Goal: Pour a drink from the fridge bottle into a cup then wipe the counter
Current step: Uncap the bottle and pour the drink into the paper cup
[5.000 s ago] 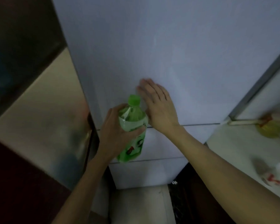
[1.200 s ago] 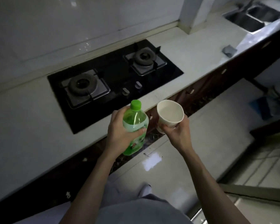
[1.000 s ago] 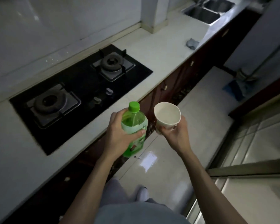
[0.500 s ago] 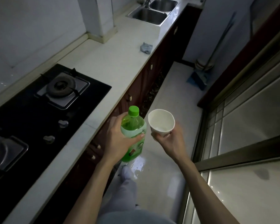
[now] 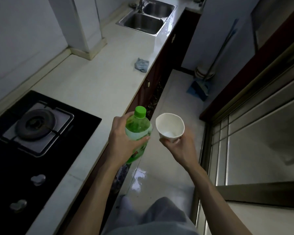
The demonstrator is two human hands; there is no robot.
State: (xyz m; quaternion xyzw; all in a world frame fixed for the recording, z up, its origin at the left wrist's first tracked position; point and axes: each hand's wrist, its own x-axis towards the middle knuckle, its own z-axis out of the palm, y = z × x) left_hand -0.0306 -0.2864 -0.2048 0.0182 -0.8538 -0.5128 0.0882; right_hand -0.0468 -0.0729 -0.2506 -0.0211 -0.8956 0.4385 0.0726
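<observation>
My left hand [image 5: 121,141] grips a green plastic bottle [image 5: 137,128] around its body; the green cap is on and the bottle stands upright. Just to its right, my right hand [image 5: 178,146] holds a white paper cup [image 5: 169,127] from below, mouth up, with nothing visible inside. Both are held above the floor, just off the front edge of the white counter [image 5: 95,82]. A crumpled grey-blue cloth [image 5: 141,64] lies farther along the counter, close to its front edge.
A black gas hob [image 5: 32,138] with a burner and two knobs fills the counter's left. A double steel sink [image 5: 146,19] sits at the far end. A broom and blue dustpan [image 5: 199,85] lean on the far wall; a sliding door frame runs along the right.
Five seconds ago my right hand was flat on the fridge door; now it holds the cup. In the last second the view has swung along the counter toward the sink, hands staying together.
</observation>
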